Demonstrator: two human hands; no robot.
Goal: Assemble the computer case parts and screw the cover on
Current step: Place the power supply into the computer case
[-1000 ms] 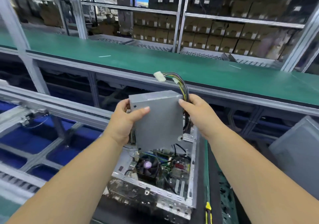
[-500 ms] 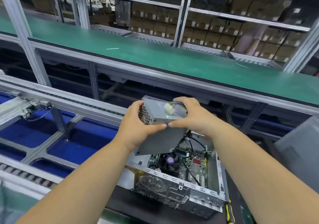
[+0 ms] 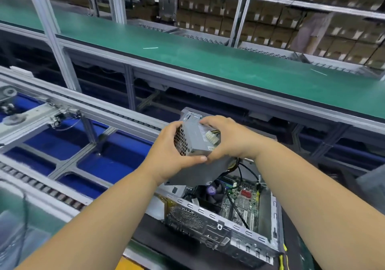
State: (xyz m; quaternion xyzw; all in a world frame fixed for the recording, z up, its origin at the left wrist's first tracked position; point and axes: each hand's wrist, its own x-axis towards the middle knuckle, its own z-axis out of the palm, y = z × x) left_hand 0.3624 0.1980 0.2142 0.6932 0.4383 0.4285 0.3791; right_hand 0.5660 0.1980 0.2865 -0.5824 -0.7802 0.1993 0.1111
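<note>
A grey metal power supply box [image 3: 195, 142] with a honeycomb vent on its left end is held in the air over the open computer case [image 3: 227, 226]. My left hand [image 3: 168, 157] grips its vented end, thumb along the lower edge. My right hand [image 3: 231, 138] grips its top and right side, next to a white connector [image 3: 211, 137]. Black and yellow cables [image 3: 235, 165] hang from the box into the case. Inside the case I see the motherboard [image 3: 241, 201] and a black fan with a purple hub [image 3: 212, 190].
The case lies on a dark mat [image 3: 158, 234] at the bench's front. A roller conveyor with blue trays [image 3: 100, 157] runs to the left. A green belt [image 3: 208, 59] crosses behind. A grey panel [image 3: 373, 184] sits at the right edge. A yellow-handled tool [image 3: 281, 259] lies by the case.
The power supply has been turned from flat face toward me to vent end toward me and lowered closer to the case. Both hands shifted their grip with it.
</note>
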